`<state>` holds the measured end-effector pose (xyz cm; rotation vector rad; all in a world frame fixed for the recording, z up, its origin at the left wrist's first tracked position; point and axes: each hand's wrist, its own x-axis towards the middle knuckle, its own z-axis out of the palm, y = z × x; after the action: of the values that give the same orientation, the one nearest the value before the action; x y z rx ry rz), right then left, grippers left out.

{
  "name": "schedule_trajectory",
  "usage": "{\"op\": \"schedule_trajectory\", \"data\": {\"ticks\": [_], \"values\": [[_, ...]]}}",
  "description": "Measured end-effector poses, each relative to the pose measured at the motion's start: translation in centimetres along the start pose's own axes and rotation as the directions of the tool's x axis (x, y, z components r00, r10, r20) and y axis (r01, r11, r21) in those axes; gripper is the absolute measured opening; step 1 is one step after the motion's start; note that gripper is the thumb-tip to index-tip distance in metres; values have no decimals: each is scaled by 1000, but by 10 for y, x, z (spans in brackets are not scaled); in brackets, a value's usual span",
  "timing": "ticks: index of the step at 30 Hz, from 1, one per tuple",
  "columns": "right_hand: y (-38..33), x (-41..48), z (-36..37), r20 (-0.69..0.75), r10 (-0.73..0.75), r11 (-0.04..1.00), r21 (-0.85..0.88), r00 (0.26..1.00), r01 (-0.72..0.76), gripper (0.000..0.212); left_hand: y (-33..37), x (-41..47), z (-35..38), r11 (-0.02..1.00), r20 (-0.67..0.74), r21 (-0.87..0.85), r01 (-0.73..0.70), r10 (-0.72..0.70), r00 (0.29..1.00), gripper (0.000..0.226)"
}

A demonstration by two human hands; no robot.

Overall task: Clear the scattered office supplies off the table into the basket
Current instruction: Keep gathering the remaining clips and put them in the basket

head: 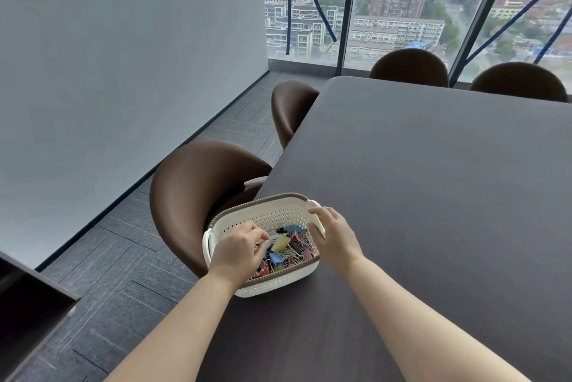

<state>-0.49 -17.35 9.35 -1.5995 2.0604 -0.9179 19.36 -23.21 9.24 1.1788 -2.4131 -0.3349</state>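
at the near left corner of the desk [433, 196], the white basket [280, 284] is sitting close to the edge, probably so both arms are reaching it easily. the left hand [236, 253] is hovering over the basket's 9 o'clock side, fingers [258, 237] pinching what looks like a pale clip over the pile of coloured binder clips [289, 250]. the right hand [332, 236] is resting at 3 o'clock, fingers loosely curled on the rim, apparently steadying it. no supplies are showing on the bare desk.

Both forearms are bare from wrist to the bottom edge, with no sleeve in view. The left hand [238, 250] and right hand [332, 234] wear no gloves. No rings, watch or bands show.
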Motion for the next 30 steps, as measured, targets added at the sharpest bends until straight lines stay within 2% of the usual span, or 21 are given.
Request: {"op": "schedule_trajectory", "data": {"ticks": [4, 6, 9, 12, 16, 18, 19, 22, 25, 30], "values": [[35, -26, -24, -106, 22, 999, -41, 994, -27, 29, 34, 5, 16, 991, -70, 0, -135, 135, 988, 13], [63, -48, -38, -150, 79, 995, -52, 985, -88, 27, 60, 8, 31, 972, -87, 9, -236, 236, 968, 20], [115, -91, -60, -203, 200, 972, -86, 959, -221, 24, 101, 10, 69, 929, -73, -47, -367, 363, 929, 18], [167, -141, -78, -248, 328, 921, -131, 912, -367, 21, 140, -1, 116, 891, 72, -119, -437, 447, 892, 21], [218, -206, -97, -253, 519, 805, -175, 816, -566, 27, 182, -27, 172, 851, 358, -109, -514, 516, 778, 31], [233, -234, -104, -232, 584, 757, -191, 778, -625, 31, 197, -38, 191, 879, 477, -40, -476, 435, 764, 45], [238, -246, -106, -221, 601, 747, -186, 768, -638, 33, 202, -43, 197, 911, 530, 6, -413, 347, 773, 54], [244, -269, -111, -170, 607, 757, -172, 776, -630, 42, 210, -51, 206, 972, 601, 94, -216, 118, 791, 54], [243, -270, -107, -163, 589, 784, -123, 792, -608, 41, 212, -54, 210, 985, 565, 12, -171, 135, 814, 38], [234, -249, -95, -211, 565, 811, -38, 798, -584, 24, 211, -56, 213, 966, 510, -177, -190, 255, 822, 15]]}}
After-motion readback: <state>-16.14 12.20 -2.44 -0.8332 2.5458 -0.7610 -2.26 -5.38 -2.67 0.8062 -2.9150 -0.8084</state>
